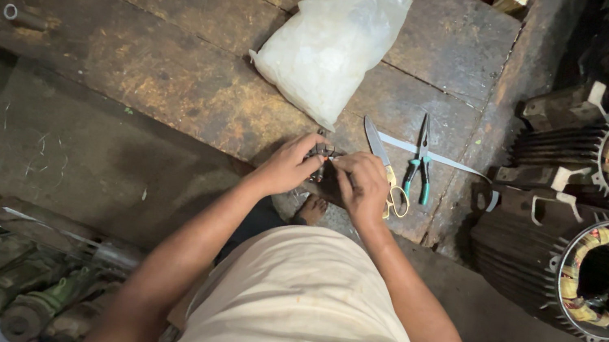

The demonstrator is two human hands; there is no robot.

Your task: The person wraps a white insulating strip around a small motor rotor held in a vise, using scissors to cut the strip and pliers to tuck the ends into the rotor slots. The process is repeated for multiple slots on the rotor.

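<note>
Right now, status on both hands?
Left hand and right hand both pinching a small dark metal part. Scissors, pliers beside right hand. Nothing blocking.

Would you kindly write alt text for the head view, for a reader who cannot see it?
Seen from above, a person's left hand and right hand pinch a small dark part over a worn wooden bench. Beside them lie scissors, pliers and a white plastic bag; two motor stators stand at the right.
</note>
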